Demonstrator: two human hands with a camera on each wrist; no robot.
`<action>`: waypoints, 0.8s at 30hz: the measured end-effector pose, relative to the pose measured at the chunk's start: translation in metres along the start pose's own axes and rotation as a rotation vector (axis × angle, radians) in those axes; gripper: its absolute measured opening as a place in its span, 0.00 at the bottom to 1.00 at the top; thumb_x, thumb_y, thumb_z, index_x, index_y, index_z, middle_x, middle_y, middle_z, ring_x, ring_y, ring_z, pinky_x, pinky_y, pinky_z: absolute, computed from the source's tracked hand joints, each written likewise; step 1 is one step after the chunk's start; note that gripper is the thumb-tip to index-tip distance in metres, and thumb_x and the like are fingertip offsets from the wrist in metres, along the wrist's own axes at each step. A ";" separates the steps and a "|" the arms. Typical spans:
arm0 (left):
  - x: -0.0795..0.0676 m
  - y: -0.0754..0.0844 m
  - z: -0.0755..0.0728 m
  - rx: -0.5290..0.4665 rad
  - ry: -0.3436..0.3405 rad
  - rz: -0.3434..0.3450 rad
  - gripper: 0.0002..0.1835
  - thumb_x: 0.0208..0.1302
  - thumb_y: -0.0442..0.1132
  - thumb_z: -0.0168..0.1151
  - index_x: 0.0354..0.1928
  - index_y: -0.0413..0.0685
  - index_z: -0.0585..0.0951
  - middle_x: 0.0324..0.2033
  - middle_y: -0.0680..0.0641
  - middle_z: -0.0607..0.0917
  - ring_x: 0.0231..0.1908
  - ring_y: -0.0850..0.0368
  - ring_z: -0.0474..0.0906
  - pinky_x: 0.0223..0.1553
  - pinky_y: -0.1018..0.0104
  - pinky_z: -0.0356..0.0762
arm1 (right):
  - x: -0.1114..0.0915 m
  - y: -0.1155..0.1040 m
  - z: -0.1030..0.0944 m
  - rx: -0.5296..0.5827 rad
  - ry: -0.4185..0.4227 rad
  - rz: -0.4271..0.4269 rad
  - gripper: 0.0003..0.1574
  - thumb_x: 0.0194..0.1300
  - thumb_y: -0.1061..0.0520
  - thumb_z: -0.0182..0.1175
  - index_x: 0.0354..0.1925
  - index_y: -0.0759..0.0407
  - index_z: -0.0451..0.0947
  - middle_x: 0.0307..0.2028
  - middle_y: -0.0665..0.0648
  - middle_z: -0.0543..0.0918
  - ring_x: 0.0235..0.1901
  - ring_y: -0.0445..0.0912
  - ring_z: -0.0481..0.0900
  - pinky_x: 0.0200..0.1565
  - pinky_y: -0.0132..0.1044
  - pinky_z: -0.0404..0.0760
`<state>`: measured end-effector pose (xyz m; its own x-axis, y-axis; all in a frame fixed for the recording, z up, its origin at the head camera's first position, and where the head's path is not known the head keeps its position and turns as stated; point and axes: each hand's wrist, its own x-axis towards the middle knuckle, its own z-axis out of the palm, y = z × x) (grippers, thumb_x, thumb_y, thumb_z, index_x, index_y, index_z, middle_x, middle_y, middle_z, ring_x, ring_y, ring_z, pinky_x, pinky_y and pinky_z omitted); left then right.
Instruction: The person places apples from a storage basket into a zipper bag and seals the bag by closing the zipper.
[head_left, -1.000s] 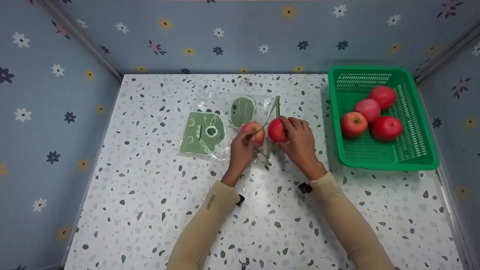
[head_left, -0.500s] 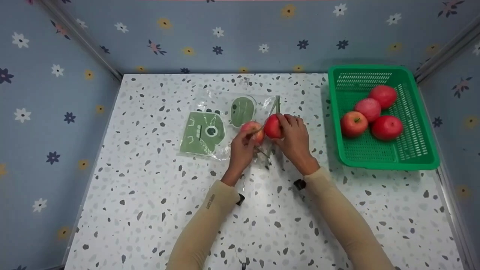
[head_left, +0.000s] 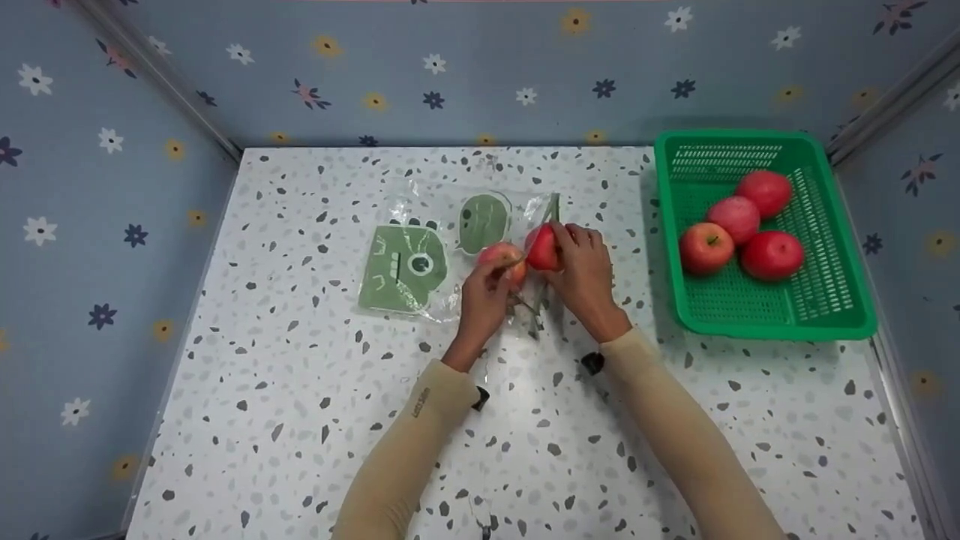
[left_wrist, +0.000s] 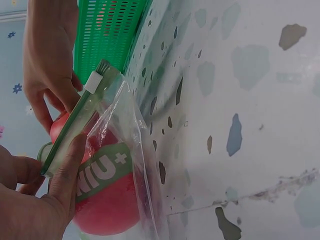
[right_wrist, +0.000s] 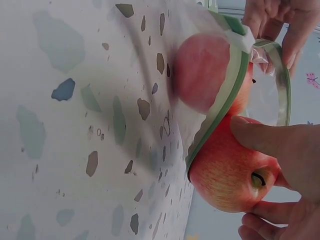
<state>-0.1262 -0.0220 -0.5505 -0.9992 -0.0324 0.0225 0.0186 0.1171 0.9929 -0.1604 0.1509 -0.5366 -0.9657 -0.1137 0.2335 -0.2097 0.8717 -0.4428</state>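
Note:
A clear zip bag (head_left: pixel 409 266) with green dinosaur prints lies flat on the table, its mouth to the right. One red apple (head_left: pixel 496 255) is inside, near the opening. My left hand (head_left: pixel 484 300) pinches the bag's green-edged rim, holding the mouth apart. My right hand (head_left: pixel 589 274) grips a second apple (right_wrist: pixel 225 175) by thumb and fingers. In the right wrist view this apple is partly within the mouth, its stem end facing outward. A white slider (left_wrist: pixel 93 82) sits on the zip strip in the left wrist view.
A green plastic basket (head_left: pixel 757 330) stands on the right of the speckled table (head_left: pixel 300 450), with several apples (head_left: pixel 772 255) in it. Flower-patterned panels (head_left: pixel 480 75) border the table at the back and both sides.
My right hand has moved left and slightly away from me, bringing its apple from beside the bag's mouth into it. My left hand has stayed at the rim.

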 end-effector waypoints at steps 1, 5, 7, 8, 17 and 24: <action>0.000 0.000 0.000 -0.004 -0.005 0.005 0.12 0.76 0.27 0.58 0.56 0.31 0.83 0.46 0.35 0.86 0.35 0.52 0.85 0.32 0.69 0.85 | 0.000 0.000 0.000 0.000 -0.001 0.003 0.46 0.59 0.55 0.80 0.73 0.59 0.73 0.62 0.68 0.79 0.61 0.64 0.74 0.61 0.59 0.77; -0.001 -0.001 -0.001 -0.010 -0.022 0.030 0.12 0.77 0.28 0.58 0.56 0.31 0.83 0.45 0.34 0.86 0.34 0.53 0.84 0.32 0.70 0.85 | 0.002 -0.001 0.002 0.000 0.001 0.009 0.48 0.59 0.53 0.80 0.73 0.60 0.73 0.62 0.68 0.80 0.60 0.64 0.74 0.61 0.59 0.77; -0.001 -0.002 -0.001 -0.012 -0.024 0.037 0.12 0.77 0.27 0.58 0.56 0.31 0.83 0.43 0.34 0.86 0.34 0.55 0.83 0.31 0.71 0.84 | 0.003 -0.001 0.003 0.006 0.003 0.013 0.50 0.58 0.53 0.81 0.74 0.61 0.72 0.62 0.68 0.80 0.60 0.64 0.75 0.61 0.58 0.77; -0.001 -0.002 -0.001 -0.010 -0.025 0.040 0.11 0.76 0.27 0.58 0.55 0.31 0.83 0.42 0.34 0.85 0.34 0.56 0.83 0.31 0.72 0.84 | 0.003 -0.001 0.004 0.009 0.007 0.013 0.50 0.58 0.53 0.82 0.73 0.61 0.72 0.61 0.68 0.80 0.60 0.64 0.75 0.61 0.58 0.77; 0.001 -0.005 0.002 -0.021 -0.028 0.114 0.10 0.74 0.24 0.59 0.52 0.29 0.84 0.40 0.34 0.83 0.35 0.55 0.80 0.34 0.74 0.80 | 0.008 -0.008 0.009 0.018 -0.047 0.111 0.52 0.61 0.47 0.80 0.75 0.62 0.69 0.64 0.68 0.79 0.63 0.64 0.74 0.66 0.58 0.75; 0.000 -0.005 0.003 -0.028 -0.041 0.163 0.11 0.72 0.22 0.57 0.52 0.27 0.83 0.45 0.31 0.81 0.36 0.46 0.80 0.35 0.72 0.81 | 0.010 -0.008 0.018 0.022 -0.055 0.136 0.48 0.64 0.49 0.77 0.75 0.63 0.70 0.64 0.68 0.80 0.63 0.64 0.75 0.65 0.58 0.75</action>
<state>-0.1264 -0.0201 -0.5559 -0.9834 0.0255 0.1796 0.1812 0.0901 0.9793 -0.1710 0.1345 -0.5460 -0.9922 -0.0213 0.1225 -0.0787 0.8704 -0.4860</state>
